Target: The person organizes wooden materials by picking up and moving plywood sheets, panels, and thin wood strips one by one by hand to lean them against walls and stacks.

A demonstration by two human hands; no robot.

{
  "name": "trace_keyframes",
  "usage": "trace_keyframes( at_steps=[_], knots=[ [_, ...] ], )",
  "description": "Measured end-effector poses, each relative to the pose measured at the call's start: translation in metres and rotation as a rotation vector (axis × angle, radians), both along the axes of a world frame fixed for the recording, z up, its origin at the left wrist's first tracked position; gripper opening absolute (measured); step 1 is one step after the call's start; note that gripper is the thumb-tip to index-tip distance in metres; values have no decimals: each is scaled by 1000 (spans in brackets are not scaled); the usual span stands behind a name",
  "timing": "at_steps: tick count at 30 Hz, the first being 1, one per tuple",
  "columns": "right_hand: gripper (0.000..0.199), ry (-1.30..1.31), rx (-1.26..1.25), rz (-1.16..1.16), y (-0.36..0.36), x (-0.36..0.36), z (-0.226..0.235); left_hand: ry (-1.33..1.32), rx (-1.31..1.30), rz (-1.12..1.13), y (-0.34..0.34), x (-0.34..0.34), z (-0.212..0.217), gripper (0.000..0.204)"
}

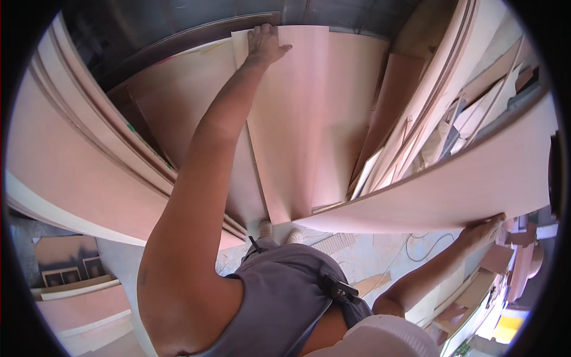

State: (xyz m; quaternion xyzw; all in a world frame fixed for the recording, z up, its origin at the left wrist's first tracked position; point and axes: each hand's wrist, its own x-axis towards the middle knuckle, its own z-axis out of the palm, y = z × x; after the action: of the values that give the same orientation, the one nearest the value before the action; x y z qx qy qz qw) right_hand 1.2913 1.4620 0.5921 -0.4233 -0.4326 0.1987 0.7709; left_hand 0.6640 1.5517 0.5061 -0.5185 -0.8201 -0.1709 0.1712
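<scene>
Plywood fills the view: one tall pale pinkish-tan plywood sheet stands on edge straight ahead of the person, its long axis running from the top edge under the left hand down to the grey concrete floor by the feet. That hand lies flat and spread on the sheet's upper corner, fingers curled over the top edge, the arm stretched far out. The right hand is low and off to the right, gripping from below the near edge of a second long pinkish-tan board, which sweeps across from near the feet out to the right. So two boards are in hand, one per hand; the left reaches the upright one, the right is well apart from it. Behind the left hand more sheets lean in a stack; beyond the right-hand board lies a jumble of pale wood offcuts, too many to count.
</scene>
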Motion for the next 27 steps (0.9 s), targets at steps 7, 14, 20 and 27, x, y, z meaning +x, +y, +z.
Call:
trace_keyframes(
  at_steps=[7, 14, 20, 27],
  knots=[
    [72, 100, 25, -129, -50, 21, 11, 85, -79, 91, 3, -3, 9, 71],
    [46, -163, 2, -154, -81, 77, 1, -52, -108, 91, 4, -36, 31, 78],
    [37, -213, 139, -128, -86, 58, -5, -17, -33, -45, -56, 26, 57, 63],
    [71, 106, 55, -204, -58, 53, -6, -49, -138, -292, -152, 108, 122, 49]
  ],
)
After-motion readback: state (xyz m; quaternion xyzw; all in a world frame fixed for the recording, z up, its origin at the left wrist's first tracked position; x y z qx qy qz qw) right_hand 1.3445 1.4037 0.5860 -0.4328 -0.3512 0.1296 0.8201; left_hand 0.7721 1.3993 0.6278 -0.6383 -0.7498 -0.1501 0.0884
